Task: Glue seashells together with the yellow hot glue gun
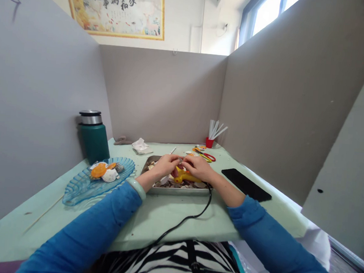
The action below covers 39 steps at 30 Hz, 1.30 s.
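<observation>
Over a metal tray [180,191] of shells, my left hand [167,165] and my right hand [198,167] meet with fingertips pinched close together. Something small and greyish shows between them, too small to name. A yellow glue gun [185,177] lies on the shells beneath my hands, and its black cord [190,216] runs toward my lap. To the left, a blue clear shell-shaped dish [81,191] holds an orange shell [98,170], a white shell [110,175] and other pieces.
A green bottle [94,139] stands at the left. Behind the tray are a crumpled white packet [141,146], scissors [210,157] and a red cup [209,143] of white sticks. A black phone-like slab [246,184] lies right. A thin stick [44,213] lies front left. Partitions surround the table.
</observation>
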### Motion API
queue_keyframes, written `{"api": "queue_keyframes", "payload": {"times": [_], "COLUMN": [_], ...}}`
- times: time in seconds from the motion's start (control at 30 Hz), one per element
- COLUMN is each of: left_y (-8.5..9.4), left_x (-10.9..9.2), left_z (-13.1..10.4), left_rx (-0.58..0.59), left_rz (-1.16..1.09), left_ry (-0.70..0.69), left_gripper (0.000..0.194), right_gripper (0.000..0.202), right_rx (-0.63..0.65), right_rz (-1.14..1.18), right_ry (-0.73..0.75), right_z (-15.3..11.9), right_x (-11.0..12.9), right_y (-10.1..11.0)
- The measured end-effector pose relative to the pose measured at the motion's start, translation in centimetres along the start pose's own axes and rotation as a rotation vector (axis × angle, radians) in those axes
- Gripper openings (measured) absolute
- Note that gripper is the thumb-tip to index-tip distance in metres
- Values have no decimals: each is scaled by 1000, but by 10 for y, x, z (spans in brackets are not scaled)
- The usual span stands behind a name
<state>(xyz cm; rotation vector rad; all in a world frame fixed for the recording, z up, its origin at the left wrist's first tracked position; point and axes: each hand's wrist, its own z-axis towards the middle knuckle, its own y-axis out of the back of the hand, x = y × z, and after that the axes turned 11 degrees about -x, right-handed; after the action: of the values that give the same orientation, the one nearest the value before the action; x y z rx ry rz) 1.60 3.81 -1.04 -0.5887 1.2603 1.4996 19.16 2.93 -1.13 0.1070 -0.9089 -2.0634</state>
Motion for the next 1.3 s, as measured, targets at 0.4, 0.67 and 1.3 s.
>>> {"api": "queue_keyframes", "payload": {"times": [0.4,0.67,1.3], "left_y": [0,1,1], "left_x": [1,5,1], "left_z": [0,1,0], "left_rx": [-4,-4,-4], "left_rz": [21,20,-4], "left_ry": [-23,-58,-38], "left_gripper": [23,23,31], "right_gripper": [23,24,23], "right_rx": [15,16,17], "right_rz": [-27,-16,-24], "right_ry": [-4,12,2], "right_z": [1,0,0], "right_x": [2,-1,0], "right_y": [1,-1,0]}}
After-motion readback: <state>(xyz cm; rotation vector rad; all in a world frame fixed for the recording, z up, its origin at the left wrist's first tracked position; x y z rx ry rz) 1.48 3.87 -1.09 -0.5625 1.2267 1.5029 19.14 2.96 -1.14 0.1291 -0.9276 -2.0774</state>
